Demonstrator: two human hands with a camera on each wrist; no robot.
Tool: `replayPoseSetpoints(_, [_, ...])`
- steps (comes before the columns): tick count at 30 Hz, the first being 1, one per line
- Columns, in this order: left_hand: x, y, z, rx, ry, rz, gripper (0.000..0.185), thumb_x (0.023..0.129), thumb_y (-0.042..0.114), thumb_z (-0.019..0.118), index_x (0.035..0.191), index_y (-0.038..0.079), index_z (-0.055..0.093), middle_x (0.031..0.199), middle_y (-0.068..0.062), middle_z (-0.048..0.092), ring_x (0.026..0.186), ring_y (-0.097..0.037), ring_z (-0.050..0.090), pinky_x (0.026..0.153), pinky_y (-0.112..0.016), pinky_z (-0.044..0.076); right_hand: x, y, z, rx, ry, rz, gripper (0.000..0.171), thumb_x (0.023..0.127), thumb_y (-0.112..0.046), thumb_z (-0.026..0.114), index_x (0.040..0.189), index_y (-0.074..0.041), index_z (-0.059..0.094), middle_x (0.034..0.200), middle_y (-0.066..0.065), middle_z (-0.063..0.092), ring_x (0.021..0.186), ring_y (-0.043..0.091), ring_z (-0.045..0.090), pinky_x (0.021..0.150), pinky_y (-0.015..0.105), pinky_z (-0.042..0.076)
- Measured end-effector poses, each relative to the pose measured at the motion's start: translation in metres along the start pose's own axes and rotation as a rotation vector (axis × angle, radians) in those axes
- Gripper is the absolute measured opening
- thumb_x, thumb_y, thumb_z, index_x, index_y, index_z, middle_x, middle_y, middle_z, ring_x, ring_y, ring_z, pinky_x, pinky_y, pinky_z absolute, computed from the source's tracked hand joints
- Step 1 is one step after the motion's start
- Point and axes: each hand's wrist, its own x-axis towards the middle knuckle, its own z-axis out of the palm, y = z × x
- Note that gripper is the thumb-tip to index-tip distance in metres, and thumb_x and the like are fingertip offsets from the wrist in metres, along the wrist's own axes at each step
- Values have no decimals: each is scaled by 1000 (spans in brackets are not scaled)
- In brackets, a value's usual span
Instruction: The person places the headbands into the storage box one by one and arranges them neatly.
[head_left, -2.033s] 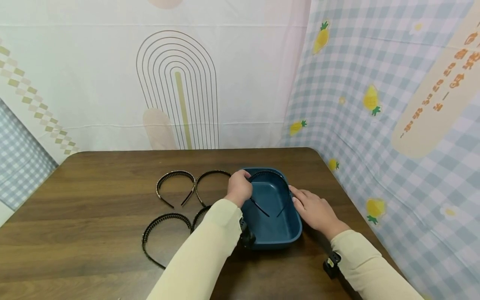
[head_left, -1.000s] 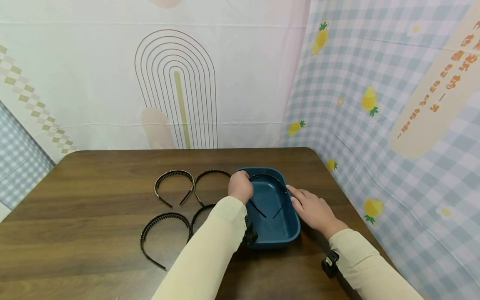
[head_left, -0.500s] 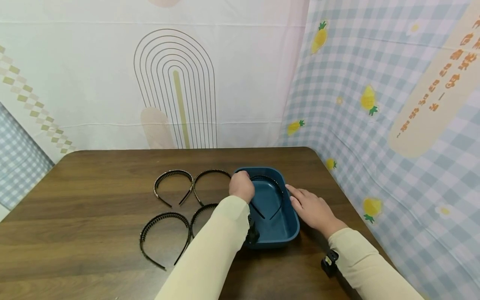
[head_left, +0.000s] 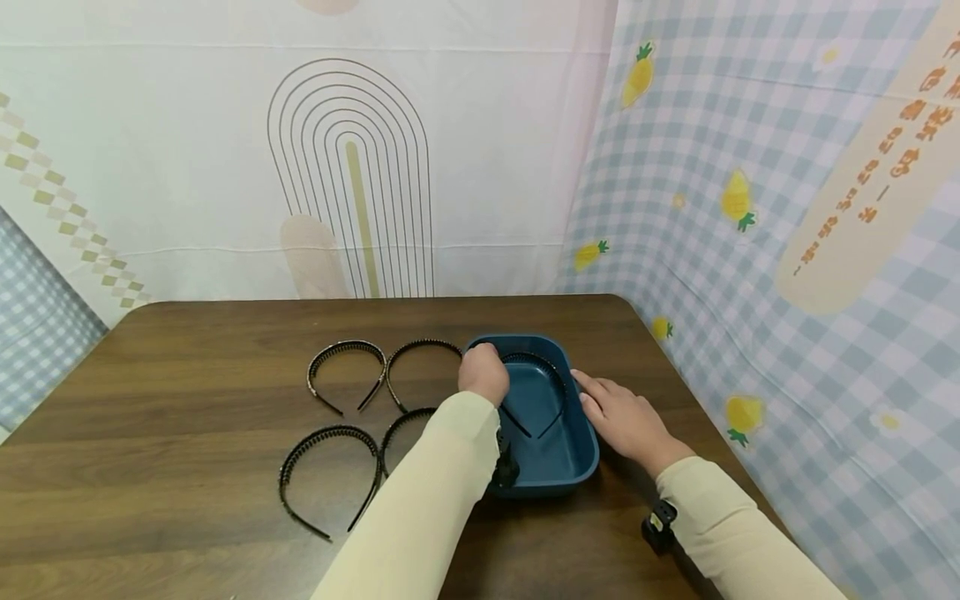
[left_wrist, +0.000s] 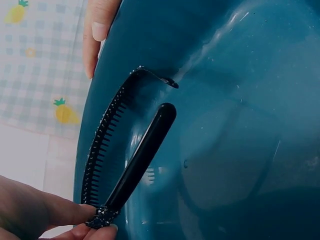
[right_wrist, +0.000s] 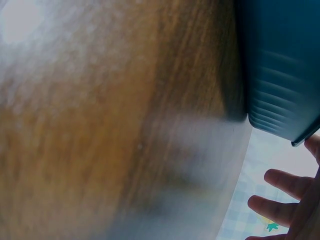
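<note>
Left hand (head_left: 485, 375) fingers pinch toothed black headband (head_left: 534, 392) at its arch, band inside blue tub (head_left: 558, 467), frame centre. Right hand (head_left: 626, 421) fingers relaxed, straight, resting against tub's right rim. Four more black headbands on wooden table (head_left: 187, 433), left of tub: two rear, two front. Orange writing on backdrop, upper right, unreadable.
</note>
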Motion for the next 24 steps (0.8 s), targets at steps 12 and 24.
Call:
replayPoseSetpoints(12, [-5,5,-1,44,-21,-26,25,96,2,53,118,-1,65,114,-21,64,95,-32,64,69,-37,53,-1,0,-1,3,-2,5,48,105,-34,36,151,-18,36,140,19,50,124,40,50,94,65,40])
replayPoseSetpoints(24, [-6,7,0,39,-77,-61,22,96,2,54,113,-5,66,126,-23,56,104,-33,59,78,-39,53,0,0,-1,6,-8,1,49,105,-35,35,151,-18,35,140,19,50,124,40,50,94,64,40])
